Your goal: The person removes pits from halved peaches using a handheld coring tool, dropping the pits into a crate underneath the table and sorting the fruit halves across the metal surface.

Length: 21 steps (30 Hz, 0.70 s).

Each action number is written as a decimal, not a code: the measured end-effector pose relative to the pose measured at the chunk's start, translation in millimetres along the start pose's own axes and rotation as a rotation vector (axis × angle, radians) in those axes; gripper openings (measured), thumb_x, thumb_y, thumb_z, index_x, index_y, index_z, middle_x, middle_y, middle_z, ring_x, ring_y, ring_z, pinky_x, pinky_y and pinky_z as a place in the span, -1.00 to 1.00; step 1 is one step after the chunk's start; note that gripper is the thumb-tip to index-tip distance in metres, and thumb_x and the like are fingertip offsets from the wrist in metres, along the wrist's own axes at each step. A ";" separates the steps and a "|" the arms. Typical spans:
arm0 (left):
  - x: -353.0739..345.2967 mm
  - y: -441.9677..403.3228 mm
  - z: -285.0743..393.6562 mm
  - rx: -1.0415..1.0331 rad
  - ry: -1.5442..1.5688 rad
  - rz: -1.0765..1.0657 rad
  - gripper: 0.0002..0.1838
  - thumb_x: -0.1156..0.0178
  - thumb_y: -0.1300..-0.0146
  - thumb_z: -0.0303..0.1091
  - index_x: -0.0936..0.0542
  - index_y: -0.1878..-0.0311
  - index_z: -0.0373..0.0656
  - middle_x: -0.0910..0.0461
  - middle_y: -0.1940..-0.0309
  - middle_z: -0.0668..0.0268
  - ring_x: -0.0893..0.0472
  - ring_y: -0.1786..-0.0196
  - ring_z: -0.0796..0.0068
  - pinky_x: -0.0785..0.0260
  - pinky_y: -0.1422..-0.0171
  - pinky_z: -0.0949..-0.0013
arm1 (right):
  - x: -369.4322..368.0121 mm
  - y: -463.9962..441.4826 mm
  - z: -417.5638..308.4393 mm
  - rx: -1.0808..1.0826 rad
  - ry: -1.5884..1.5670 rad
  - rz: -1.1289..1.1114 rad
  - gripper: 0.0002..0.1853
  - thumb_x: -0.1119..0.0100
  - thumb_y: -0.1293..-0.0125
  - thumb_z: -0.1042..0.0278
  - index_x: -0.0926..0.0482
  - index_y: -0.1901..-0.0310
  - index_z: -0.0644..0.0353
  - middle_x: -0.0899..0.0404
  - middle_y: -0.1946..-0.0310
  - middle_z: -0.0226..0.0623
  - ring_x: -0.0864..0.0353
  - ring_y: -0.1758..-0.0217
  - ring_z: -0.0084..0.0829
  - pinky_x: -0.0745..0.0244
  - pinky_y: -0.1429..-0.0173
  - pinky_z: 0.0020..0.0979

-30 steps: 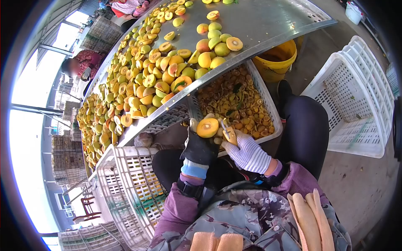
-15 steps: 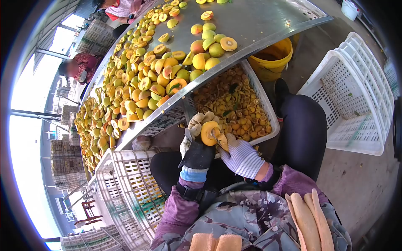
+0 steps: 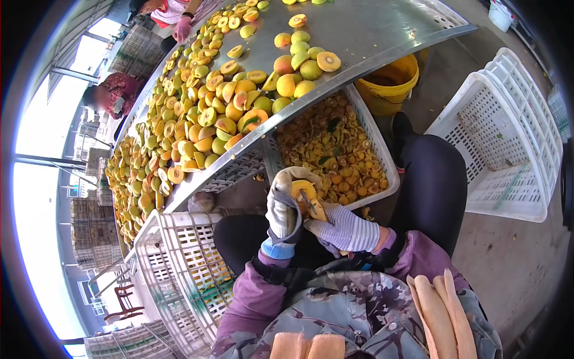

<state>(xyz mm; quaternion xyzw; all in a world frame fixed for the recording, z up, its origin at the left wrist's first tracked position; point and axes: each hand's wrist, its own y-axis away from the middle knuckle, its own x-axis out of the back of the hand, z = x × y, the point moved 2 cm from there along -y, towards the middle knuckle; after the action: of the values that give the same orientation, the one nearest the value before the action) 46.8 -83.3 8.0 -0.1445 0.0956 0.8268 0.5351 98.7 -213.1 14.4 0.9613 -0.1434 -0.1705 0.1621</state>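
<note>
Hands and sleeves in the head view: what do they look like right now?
The left hand wears a pale glove with dark grey patches and a light blue cuff. The right hand wears a white knit glove with greyish-purple stripes. Both sleeves are purple and finely striped, with a black band near each wrist.

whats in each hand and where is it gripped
The left hand holds a cut fruit around its outer side; the right hand grips a metal-tipped tool by its yellowish handle.
</note>
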 end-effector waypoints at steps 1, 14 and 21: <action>0.2 -2.2 -2.1 0.047 0.034 -0.043 -0.43 0.05 -0.39 0.11 -0.46 0.00 -0.32 -0.57 0.16 0.12 -0.56 0.15 0.40 -0.43 0.06 0.38 | 2.4 0.9 0.4 -0.179 0.001 -0.074 -0.65 -0.06 -0.27 0.22 -0.44 0.04 0.33 -0.55 0.31 0.14 -0.58 0.23 0.09 -0.52 0.16 -0.12; -8.4 6.6 3.0 -0.146 -0.537 0.207 -0.39 0.18 -0.43 0.15 -0.58 0.19 -0.29 -0.57 0.41 0.29 -0.50 0.35 0.57 -0.33 0.27 0.54 | -8.6 -12.9 21.1 0.265 0.194 0.168 -0.64 0.03 -0.29 0.24 -0.45 0.01 0.33 -0.57 0.21 0.12 -0.54 0.07 0.13 -0.48 -0.01 -0.13; -2.6 -3.8 1.6 0.349 0.078 0.087 -0.37 0.05 -0.32 0.25 -0.51 0.17 -0.27 -0.59 0.30 0.13 -0.61 0.26 0.35 -0.49 0.23 0.33 | -6.2 -8.6 30.4 0.040 -0.149 -0.052 -0.69 -0.05 -0.35 0.15 -0.46 0.42 0.24 -0.44 0.73 -0.36 -0.45 0.73 -0.49 -0.35 0.64 -0.45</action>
<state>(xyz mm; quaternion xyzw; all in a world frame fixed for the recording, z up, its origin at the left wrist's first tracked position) 51.1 -83.5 10.3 -0.0769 0.2645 0.8139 0.5116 83.7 -211.2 -14.0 0.9523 -0.1336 -0.2429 0.1272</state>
